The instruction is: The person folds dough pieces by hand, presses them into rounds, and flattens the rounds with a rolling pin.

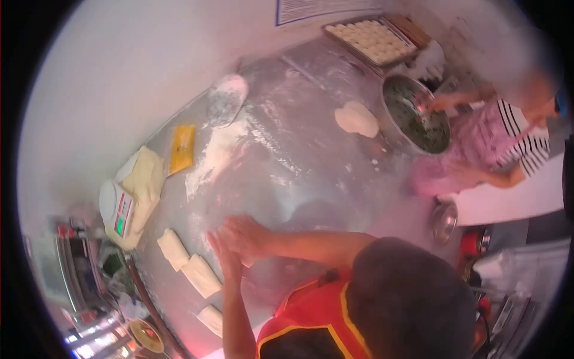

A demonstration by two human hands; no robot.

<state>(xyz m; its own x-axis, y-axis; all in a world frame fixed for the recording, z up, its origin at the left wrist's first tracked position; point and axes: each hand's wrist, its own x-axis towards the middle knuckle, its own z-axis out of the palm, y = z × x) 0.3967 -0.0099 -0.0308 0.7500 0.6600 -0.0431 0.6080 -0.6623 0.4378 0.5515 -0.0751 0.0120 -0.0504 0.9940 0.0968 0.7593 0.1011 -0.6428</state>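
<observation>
My right hand [245, 235] and my left hand [226, 254] meet low over the floured table [287, 197]. The fingers of the left hand reach forward, fairly straight. My right hand is bent over beside it, its fingers partly hidden. A small pale patch shows beneath the palms; I cannot make out what it is. Close by on the left lie a folded dough piece [173, 249], a second dough piece [201, 276] and a third dough piece [211, 320], which my left forearm partly covers.
A digital scale [122, 209] stands by cloth-like pale material [145, 179]. Beyond are a yellow packet [182, 148], a flour bowl [228, 99], a flat dough mass [357, 118] and a tray of dough balls [344, 30]. A co-worker in pink [472, 149] reaches into a metal bowl [387, 110] of green filling.
</observation>
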